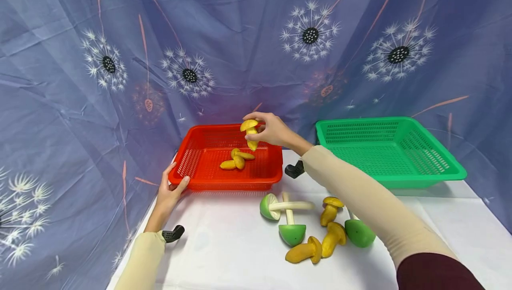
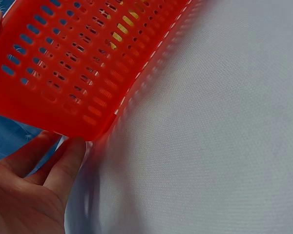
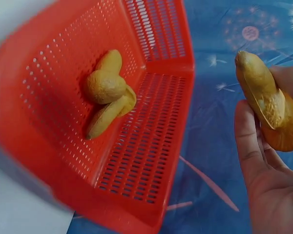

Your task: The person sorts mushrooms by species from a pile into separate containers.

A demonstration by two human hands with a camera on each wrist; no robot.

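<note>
My right hand (image 1: 272,129) pinches a yellow toy mushroom (image 1: 252,134) by its stem above the red basket (image 1: 228,185). The right wrist view shows this mushroom (image 3: 263,92) between thumb and fingers, clear of the basket's wall. Inside the basket lie two yellow mushrooms (image 1: 239,161), close together. My left hand (image 1: 170,194) holds the basket's near left corner. In the left wrist view, its fingers (image 2: 68,165) touch the corner from outside and only a bit of the thumb shows.
A green basket (image 1: 400,178) stands at the right. Before it, on the white cloth (image 1: 224,236), lie several loose toy mushrooms: yellow ones (image 1: 306,251) and green-capped ones (image 1: 293,234). My right sleeve partly covers one green cap (image 1: 360,233). A blue dandelion-print curtain (image 1: 248,59) hangs behind.
</note>
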